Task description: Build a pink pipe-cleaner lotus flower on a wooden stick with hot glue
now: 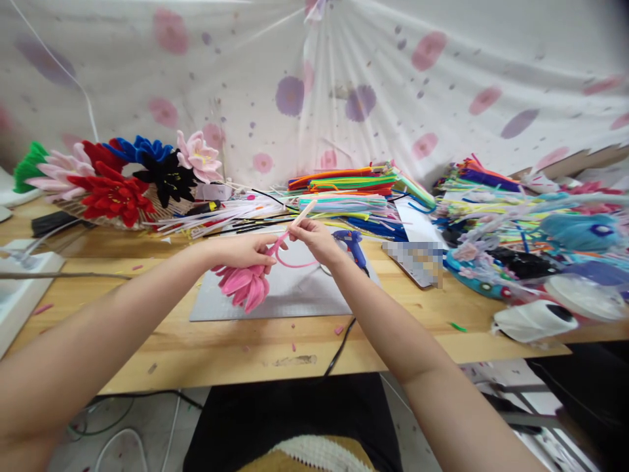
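Note:
A pink pipe-cleaner flower (248, 288) hangs with its petals downward over a grey board. My left hand (250, 252) is closed around the flower just above the petals. From there its stem (305, 213) slants up to the right, pink low down and pale cream at the tip. My right hand (314, 239) pinches at the stem, fingers together. A thin pink pipe cleaner (293, 265) curves in a loop between the two hands; its far end is hidden by my right wrist. Right of that hand a blue glue gun (351, 244) rests on the board.
Finished flowers (118, 193) in several colours stand at the back left. Bundles of pipe cleaners (344, 180) line the back. A phone-like slab (415, 263), a white roll (534, 321) and a blue ring (474, 278) lie right. A white power strip (24, 288) sits left.

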Demonstrator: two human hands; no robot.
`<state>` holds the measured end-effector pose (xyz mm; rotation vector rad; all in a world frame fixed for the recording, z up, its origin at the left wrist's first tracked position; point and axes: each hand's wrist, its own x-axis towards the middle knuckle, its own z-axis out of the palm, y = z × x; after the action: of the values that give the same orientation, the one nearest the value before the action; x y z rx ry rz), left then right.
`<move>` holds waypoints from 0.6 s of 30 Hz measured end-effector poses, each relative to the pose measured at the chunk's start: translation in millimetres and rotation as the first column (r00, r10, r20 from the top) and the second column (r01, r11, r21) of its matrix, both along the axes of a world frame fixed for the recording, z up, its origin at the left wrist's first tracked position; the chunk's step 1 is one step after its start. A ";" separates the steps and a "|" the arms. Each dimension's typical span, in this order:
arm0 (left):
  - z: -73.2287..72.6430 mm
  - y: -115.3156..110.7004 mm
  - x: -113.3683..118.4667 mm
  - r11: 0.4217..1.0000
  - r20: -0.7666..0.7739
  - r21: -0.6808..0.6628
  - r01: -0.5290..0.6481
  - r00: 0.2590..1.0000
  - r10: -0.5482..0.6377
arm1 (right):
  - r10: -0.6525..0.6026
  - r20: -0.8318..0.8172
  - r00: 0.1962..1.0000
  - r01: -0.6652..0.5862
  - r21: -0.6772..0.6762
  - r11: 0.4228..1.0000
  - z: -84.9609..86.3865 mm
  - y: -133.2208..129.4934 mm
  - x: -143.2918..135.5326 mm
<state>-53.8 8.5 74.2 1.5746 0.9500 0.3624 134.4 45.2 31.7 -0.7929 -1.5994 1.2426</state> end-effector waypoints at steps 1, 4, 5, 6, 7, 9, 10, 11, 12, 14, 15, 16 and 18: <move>-0.2 -1.5 0.5 1.000 0.017 -0.006 -0.023 1.000 0.023 | -0.003 -0.003 1.000 0.003 0.004 1.000 -0.8 0.1 -0.6; -3.2 -5.4 4.3 0.993 0.147 -0.074 -0.089 0.984 0.099 | -0.005 0.005 1.000 0.004 0.022 1.000 -0.4 -0.1 -2.1; -5.0 -6.0 6.2 0.988 0.187 -0.106 -0.112 0.974 0.130 | 0.000 0.012 1.000 0.000 0.026 1.000 0.5 -0.1 -2.6; -7.1 -6.2 8.2 0.981 0.213 -0.137 -0.140 0.963 0.167 | 0.005 0.016 1.000 -0.005 0.029 1.000 1.6 0.0 -3.2; -9.3 -6.0 10.4 0.970 0.222 -0.165 -0.177 0.952 0.211 | 0.009 0.019 1.000 -0.010 0.032 0.999 2.6 0.1 -3.7; -13.2 -4.9 14.7 0.941 0.209 -0.215 -0.262 0.929 0.307 | 0.010 0.022 1.000 -0.011 0.041 0.999 4.3 0.2 -4.4; -14.7 -4.3 16.6 0.923 0.196 -0.239 -0.302 0.916 0.351 | 0.009 0.027 1.000 -0.010 0.047 0.999 4.7 0.1 -4.6; -15.9 -3.7 18.3 0.904 0.180 -0.262 -0.337 0.904 0.389 | 0.009 0.037 0.999 -0.011 0.051 0.999 4.9 0.0 -4.6; -16.7 -3.2 19.6 0.886 0.163 -0.286 -0.366 0.892 0.421 | 0.012 0.050 0.999 -0.015 0.054 0.998 4.9 -0.2 -4.5; -18.0 -2.7 20.9 0.853 0.139 -0.338 -0.399 0.875 0.464 | 0.027 0.083 0.996 -0.032 0.063 0.997 4.3 -0.5 -4.0; -18.6 -2.5 20.9 0.845 0.141 -0.361 -0.395 0.872 0.468 | 0.033 0.098 0.995 -0.040 0.069 0.997 3.7 -0.5 -3.8; -19.3 -2.5 20.4 0.846 0.156 -0.371 -0.382 0.873 0.463 | 0.035 0.108 0.993 -0.043 0.076 0.996 3.0 -0.5 -3.6; -21.0 -2.5 19.0 0.870 0.201 -0.353 -0.343 0.881 0.429 | 0.027 0.113 0.993 -0.038 0.089 0.995 1.4 0.0 -3.6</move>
<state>-34.8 6.0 53.1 1.0086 1.0482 0.6658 130.8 45.2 33.1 -0.7933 -1.7525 1.1571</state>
